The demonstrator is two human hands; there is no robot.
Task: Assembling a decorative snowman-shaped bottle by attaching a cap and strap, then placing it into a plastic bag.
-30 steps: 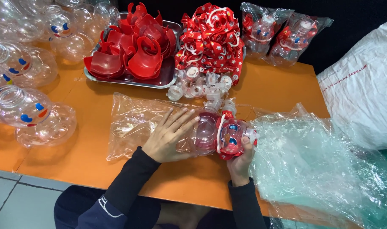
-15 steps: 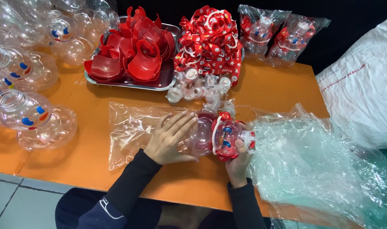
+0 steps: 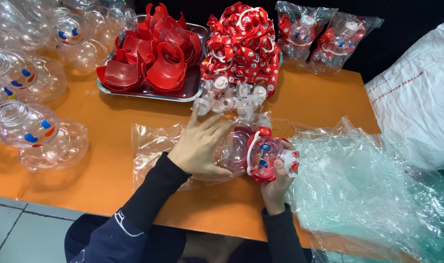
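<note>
From my remote seat, nearest me is the right hand (image 3: 276,182), its fingers and thumb clamped around the assembled toy bottle (image 3: 265,156), a clear figure with red trim and a white cap, held just above the orange table (image 3: 110,170). The left hand (image 3: 202,146) lies flat with fingers spread apart, pressing on the clear bag (image 3: 153,146) whose mouth meets the bottle's far end.

I judge the thin film the weak point: if the flat hand pins the opening shut, the bottle could snag and tear it. The slick plastic could also twist out of the right-hand grip and knock the loose white caps (image 3: 231,95) just beyond.

Against the frame a second ago, the bottle has turned so its blue-marked face looks up, and the left fingers have fanned wider.

Further back stand the tray of red pieces (image 3: 149,63), the heap of red straps (image 3: 244,44) and two bagged bottles (image 3: 324,39).
</note>
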